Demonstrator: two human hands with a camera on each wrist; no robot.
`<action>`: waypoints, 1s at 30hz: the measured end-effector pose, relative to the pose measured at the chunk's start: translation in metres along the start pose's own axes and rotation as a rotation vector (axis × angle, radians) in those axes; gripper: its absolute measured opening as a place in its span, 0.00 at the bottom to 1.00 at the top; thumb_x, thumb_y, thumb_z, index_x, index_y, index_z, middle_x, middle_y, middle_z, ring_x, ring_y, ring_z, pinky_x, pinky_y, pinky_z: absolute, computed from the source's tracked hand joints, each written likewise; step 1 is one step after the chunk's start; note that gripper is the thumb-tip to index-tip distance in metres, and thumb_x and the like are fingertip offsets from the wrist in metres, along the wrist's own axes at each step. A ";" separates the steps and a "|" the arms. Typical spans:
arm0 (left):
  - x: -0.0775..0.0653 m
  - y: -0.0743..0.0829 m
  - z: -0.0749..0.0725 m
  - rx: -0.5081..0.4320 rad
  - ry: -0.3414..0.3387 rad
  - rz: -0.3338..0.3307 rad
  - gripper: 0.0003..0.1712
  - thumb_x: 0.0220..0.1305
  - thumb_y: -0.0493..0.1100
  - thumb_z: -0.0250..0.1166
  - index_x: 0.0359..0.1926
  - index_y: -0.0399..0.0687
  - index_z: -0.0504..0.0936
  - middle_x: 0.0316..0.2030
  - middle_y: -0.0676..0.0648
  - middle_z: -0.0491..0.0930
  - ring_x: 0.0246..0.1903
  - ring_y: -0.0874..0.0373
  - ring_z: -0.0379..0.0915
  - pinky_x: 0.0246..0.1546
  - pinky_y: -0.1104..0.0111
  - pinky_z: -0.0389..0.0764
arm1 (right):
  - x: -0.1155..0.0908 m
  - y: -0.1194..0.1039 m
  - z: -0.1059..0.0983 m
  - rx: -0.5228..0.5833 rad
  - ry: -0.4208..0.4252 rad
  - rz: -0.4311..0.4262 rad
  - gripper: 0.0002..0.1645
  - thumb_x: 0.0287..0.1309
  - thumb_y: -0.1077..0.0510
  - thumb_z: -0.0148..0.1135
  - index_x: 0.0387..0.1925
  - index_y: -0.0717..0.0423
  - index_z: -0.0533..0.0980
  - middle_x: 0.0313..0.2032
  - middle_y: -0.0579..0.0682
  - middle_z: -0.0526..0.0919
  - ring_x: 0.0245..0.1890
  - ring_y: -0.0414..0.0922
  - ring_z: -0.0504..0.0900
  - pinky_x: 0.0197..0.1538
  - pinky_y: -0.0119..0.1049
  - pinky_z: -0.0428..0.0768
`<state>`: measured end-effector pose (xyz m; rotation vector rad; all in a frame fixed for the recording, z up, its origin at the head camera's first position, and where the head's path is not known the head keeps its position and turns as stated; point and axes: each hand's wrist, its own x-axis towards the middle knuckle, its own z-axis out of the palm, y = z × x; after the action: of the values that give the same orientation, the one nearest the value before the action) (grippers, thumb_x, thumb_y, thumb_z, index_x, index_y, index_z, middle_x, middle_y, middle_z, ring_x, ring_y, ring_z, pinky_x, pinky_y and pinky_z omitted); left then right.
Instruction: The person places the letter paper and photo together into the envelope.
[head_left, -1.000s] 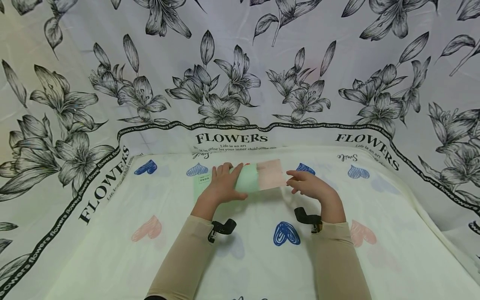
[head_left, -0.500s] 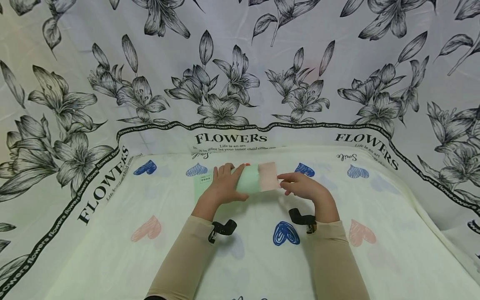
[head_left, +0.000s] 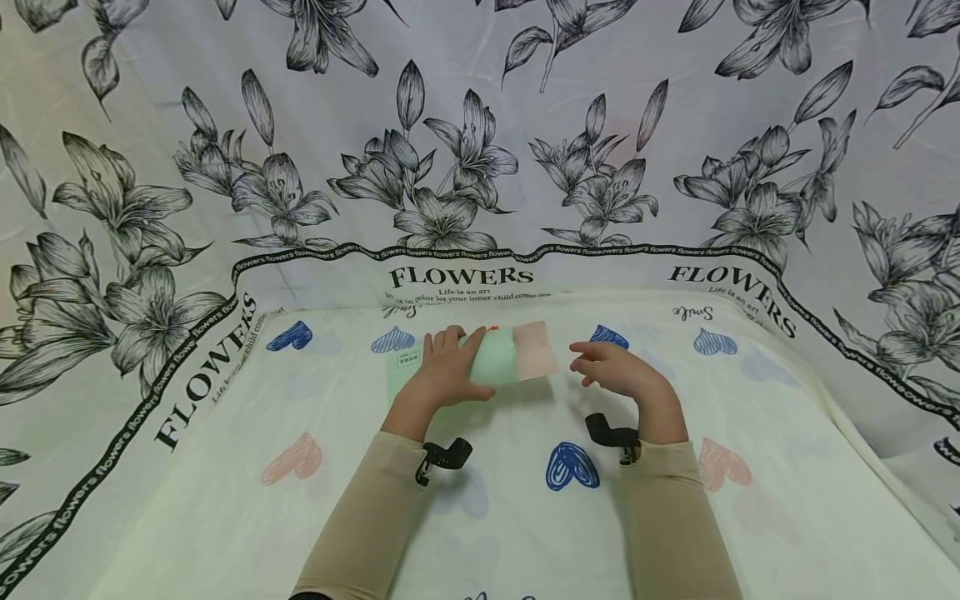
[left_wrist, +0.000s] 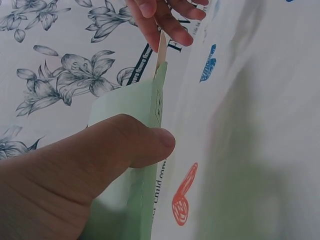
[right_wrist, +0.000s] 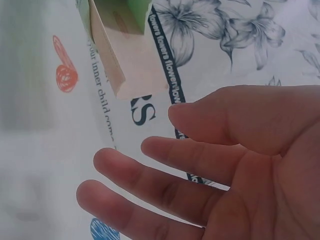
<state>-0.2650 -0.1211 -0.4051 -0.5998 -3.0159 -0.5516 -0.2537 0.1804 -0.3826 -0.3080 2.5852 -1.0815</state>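
My left hand (head_left: pixel 442 372) grips a pale green cardboard box (head_left: pixel 495 357) held slightly above the cloth. In the left wrist view its thumb (left_wrist: pixel 135 142) presses along the edge of the green box. A pinkish-beige piece (head_left: pixel 537 352) sticks out of the box's right end. The right wrist view shows this pale piece (right_wrist: pixel 137 70) angled within the box's uncovered end, with a green side wall beside it. Just right of that end, my right hand (head_left: pixel 618 371) hovers with fingers apart and loosely extended, touching nothing. Much of the box's left part is hidden behind my left hand.
A white cloth (head_left: pixel 510 517) with blue and pink hearts covers the surface. Behind it hangs a flower-printed curtain (head_left: pixel 480 183) with a black lettered band. A black wrist device (head_left: pixel 447 454) is on the left wrist, another black device (head_left: pixel 611 432) on the right.
My right hand moved left to the pale piece's end, then drew back right, apart from it. The piece now reaches less far out of the box. My left hand stays in place.
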 end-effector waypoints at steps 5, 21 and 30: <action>0.000 0.002 0.001 0.006 -0.003 0.002 0.62 0.50 0.60 0.78 0.81 0.51 0.57 0.67 0.36 0.60 0.69 0.40 0.53 0.74 0.38 0.38 | 0.003 -0.002 0.005 -0.001 -0.012 -0.021 0.30 0.76 0.53 0.53 0.73 0.60 0.68 0.58 0.62 0.80 0.48 0.53 0.82 0.59 0.59 0.76; 0.001 0.003 0.001 0.008 0.002 0.001 0.62 0.50 0.61 0.78 0.81 0.51 0.57 0.67 0.36 0.60 0.68 0.38 0.53 0.74 0.37 0.39 | 0.006 -0.013 0.013 -0.070 -0.047 -0.031 0.32 0.75 0.51 0.53 0.74 0.58 0.67 0.58 0.62 0.81 0.51 0.54 0.81 0.63 0.65 0.72; 0.000 0.003 0.000 0.000 -0.002 -0.001 0.62 0.50 0.61 0.78 0.81 0.51 0.57 0.67 0.37 0.59 0.69 0.39 0.52 0.74 0.38 0.38 | 0.005 -0.012 0.013 -0.048 -0.039 -0.013 0.32 0.75 0.51 0.55 0.74 0.56 0.67 0.57 0.60 0.81 0.51 0.54 0.81 0.63 0.65 0.72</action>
<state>-0.2637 -0.1188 -0.4044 -0.5989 -3.0184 -0.5515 -0.2529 0.1615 -0.3835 -0.3537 2.5812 -1.0095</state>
